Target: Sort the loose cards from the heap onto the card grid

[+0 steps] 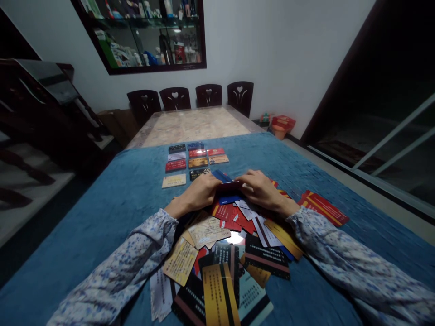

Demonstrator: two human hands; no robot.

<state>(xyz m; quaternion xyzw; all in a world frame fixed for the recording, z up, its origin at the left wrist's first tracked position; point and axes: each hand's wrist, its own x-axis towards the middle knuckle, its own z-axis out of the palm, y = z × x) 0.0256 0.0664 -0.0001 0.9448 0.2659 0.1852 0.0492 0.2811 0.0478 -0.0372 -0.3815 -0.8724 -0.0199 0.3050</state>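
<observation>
Between my left hand (203, 189) and my right hand (260, 188) is a dark red card (230, 186), held by its two ends above the pile. The fingers of both hands are closed on it. Just behind and below it lie blue cards (228, 199). Nearer to me spreads a loose heap of plastic cards: red cards (226, 213), cream cards (208, 230), gold cards (220, 294) and black cards (267, 256), many with magnetic stripes. Beyond my left hand, several small stacks of cards, among them a red stack (176, 165) and a cream stack (174, 180), stand in rows.
A blue cloth (136, 194) covers the near part of the long table, whose marble-like top (193, 122) shows at the far end. More red cards (324, 208) lie to the right. Dark wooden chairs (209, 96) stand along the back wall. A glass cabinet (149, 40) is set into that wall.
</observation>
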